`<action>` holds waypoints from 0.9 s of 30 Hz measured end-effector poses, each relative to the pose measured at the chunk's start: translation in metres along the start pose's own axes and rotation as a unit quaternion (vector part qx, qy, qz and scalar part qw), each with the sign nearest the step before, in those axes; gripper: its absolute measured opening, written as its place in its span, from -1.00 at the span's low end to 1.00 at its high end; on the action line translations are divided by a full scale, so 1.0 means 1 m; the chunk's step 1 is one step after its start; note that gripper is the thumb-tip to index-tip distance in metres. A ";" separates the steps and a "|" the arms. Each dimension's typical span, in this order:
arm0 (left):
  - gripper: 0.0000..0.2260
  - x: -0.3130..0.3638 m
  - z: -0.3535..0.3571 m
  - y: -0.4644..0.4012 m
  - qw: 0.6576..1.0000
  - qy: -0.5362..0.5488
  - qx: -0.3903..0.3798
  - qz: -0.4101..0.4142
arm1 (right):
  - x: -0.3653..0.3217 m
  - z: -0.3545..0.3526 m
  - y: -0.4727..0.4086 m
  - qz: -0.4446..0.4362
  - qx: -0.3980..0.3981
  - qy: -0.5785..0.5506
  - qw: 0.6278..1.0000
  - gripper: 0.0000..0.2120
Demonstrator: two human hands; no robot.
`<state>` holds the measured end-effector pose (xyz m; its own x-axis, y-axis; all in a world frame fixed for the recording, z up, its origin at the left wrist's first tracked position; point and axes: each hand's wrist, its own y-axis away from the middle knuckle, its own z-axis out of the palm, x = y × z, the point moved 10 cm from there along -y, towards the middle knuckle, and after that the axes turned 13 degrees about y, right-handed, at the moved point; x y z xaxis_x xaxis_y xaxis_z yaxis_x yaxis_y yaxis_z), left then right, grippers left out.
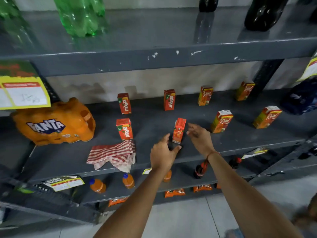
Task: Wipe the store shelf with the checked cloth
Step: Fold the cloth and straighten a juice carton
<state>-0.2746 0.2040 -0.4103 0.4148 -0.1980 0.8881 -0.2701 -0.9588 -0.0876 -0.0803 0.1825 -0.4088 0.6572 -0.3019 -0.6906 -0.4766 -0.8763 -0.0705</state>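
— What did the middle shelf (154, 117) carry when you inspected it?

— I noted a grey metal board with chipped paint on the front edge. A checked cloth (112, 154) lay crumpled near the front, just beside a Maaza carton (124, 128). A second Maaza carton (124, 103) and a third (169, 99) stood further back. One orange juice carton (179, 130) stood tilted near the middle.

— And the ends?

— A Fanta multipack (53, 122) rested at the left. I counted four Real cartons (221, 121) to the right, and a dark blue pack (300, 98) at the far end.
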 end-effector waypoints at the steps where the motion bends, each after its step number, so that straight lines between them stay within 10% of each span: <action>1: -0.46 0.001 0.004 -0.002 1.000 -0.001 0.002 -0.005 | -0.002 0.004 -0.004 -0.011 -0.026 0.017 0.999 -0.68; 27: -0.62 0.003 -0.008 -0.058 0.997 -0.050 -0.056 0.021 | -0.005 0.024 -0.008 -0.018 -0.022 -0.033 0.999 -0.91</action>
<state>-0.2641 0.2608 -0.3990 0.4838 -0.2631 0.8347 -0.3821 -0.9216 -0.0690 -0.0936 0.2004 -0.4218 0.6336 -0.2452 -0.7338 -0.4262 -0.9022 -0.0666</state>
